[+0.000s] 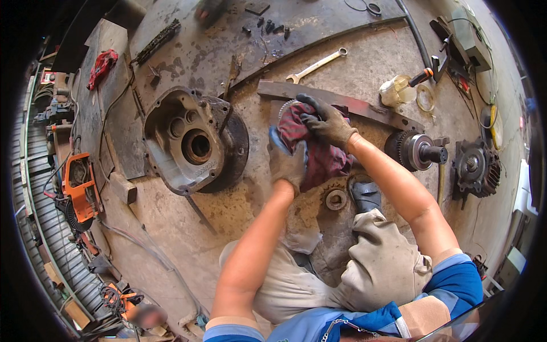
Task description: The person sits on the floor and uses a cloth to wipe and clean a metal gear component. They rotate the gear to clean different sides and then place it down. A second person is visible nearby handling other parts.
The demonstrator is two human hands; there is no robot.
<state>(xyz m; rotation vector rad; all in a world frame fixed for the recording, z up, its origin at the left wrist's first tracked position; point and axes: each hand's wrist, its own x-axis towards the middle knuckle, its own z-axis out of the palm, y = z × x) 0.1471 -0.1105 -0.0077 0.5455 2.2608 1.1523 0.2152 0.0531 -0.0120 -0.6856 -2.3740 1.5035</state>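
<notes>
Both gloved hands are closed on the same dark red rag [319, 151], which is wrapped over a round toothed part [286, 106] whose pale teeth just peek out at the rag's upper left edge; my left hand [286, 162] has its fingers curled tight into the lower left of the cloth, and my right hand [325, 122] is clamped over the top of it, thumb and fingers pressing down, so neither hand is open at all. I see the bundle held above the concrete floor [370, 62], just in front of a long rusty metal bar [364, 108] that runs across behind it. To the left of my hands, close by, lies a big grey metal housing [182, 142] with round bores in it, resting on a dark disc. Below the rag, near my left knee, a small sprocket [335, 199] lies flat on the ground. To the right, apart from my hands, a gear on a short shaft [416, 151] lies on its side, and beyond it sits a dark finned round part [476, 168]. Further back a silver spanner [316, 65] lies on the floor, with a clear plastic bottle [399, 91] near it. An orange power tool [80, 188] lies well off to my left
</notes>
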